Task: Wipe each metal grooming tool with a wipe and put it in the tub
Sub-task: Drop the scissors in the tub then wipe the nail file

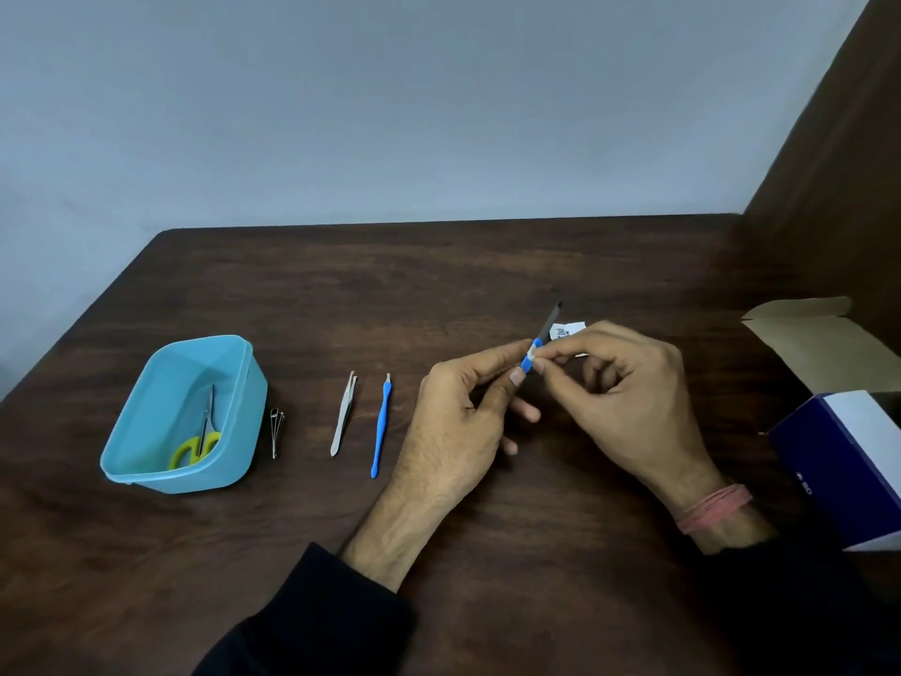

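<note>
Right now we hold a blue-handled nail file (540, 340) just right of the frame's centre, raised above the dark wooden table (439, 265) with its dark blade pointing up and to the right. Our left hand (463, 422) grasps the blue handle between thumb and forefinger, and our right hand (629, 397) pinches a small white wipe (532, 353) against that handle with its fingertips. A torn white sachet (565, 330) lies on the table just behind our right hand.

At the left of the frame stands the light blue tub (146, 461), and in it lie scissors (202, 439) with yellow-green handles. Just right of the tub, on the table, rests a small metal nail clipper (277, 431). Further right lie metal tweezers (343, 414) and, beside them, a blue cuticle pusher (381, 426), both pointing away from us. At the right edge sit an open cardboard box (819, 344) and, nearer us, a blue and white box (843, 461).
</note>
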A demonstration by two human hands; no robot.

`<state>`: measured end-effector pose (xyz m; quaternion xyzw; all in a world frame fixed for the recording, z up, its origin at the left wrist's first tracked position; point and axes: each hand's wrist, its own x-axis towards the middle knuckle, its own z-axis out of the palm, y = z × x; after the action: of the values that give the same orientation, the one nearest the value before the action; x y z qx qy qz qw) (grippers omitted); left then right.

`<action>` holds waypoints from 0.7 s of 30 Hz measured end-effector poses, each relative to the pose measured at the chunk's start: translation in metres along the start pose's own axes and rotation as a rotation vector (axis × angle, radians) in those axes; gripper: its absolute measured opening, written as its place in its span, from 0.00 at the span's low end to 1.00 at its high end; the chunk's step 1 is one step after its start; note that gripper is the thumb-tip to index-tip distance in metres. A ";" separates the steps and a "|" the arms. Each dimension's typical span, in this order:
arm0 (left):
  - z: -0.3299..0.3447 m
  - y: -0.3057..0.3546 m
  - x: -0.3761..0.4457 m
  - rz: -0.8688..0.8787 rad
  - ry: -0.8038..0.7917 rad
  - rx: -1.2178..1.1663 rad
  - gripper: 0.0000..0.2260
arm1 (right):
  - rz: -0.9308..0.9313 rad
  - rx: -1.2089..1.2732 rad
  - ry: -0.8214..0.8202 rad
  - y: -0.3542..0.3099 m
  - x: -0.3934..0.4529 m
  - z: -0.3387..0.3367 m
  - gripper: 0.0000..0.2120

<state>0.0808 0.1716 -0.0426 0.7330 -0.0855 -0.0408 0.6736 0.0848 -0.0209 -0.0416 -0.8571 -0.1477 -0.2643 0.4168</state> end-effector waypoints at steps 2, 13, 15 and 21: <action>0.000 0.000 0.000 0.002 0.013 -0.020 0.15 | -0.012 0.016 -0.033 -0.001 -0.001 0.000 0.09; 0.000 0.003 -0.001 -0.009 0.001 -0.002 0.15 | 0.017 0.044 -0.006 0.000 0.000 -0.002 0.07; 0.000 0.003 0.000 -0.010 0.013 0.000 0.14 | 0.012 0.056 -0.033 0.000 -0.001 -0.001 0.08; 0.001 0.006 -0.002 -0.019 0.049 -0.037 0.13 | 0.040 0.044 -0.013 0.000 0.001 -0.001 0.09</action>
<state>0.0783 0.1707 -0.0364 0.7222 -0.0614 -0.0307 0.6883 0.0849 -0.0221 -0.0407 -0.8523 -0.1390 -0.2468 0.4398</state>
